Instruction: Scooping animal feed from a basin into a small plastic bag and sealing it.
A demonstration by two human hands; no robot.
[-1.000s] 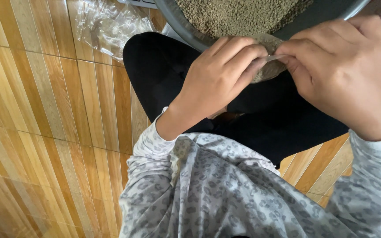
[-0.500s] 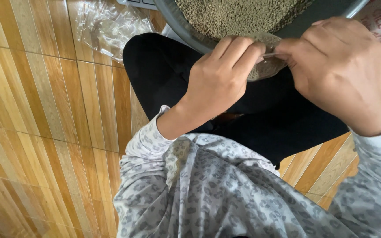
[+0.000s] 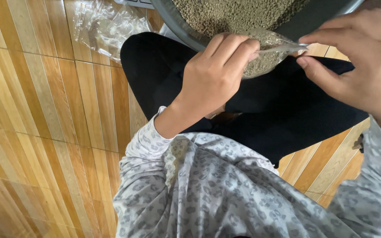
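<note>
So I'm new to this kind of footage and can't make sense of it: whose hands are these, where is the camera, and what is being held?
The camera sits on a person's head and looks down, so you see their own lap, sleeves and two bare hands; there is no machine. The person sits on a wooden floor in black trousers and a grey patterned top. The left hand and the right hand both grip a small clear bag filled with brownish-green granules, pinching along its top edge with the fingers. Just behind it is a large grey basin holding more of the same granules. A pile of empty clear bags lies on the floor at the upper left.
</note>
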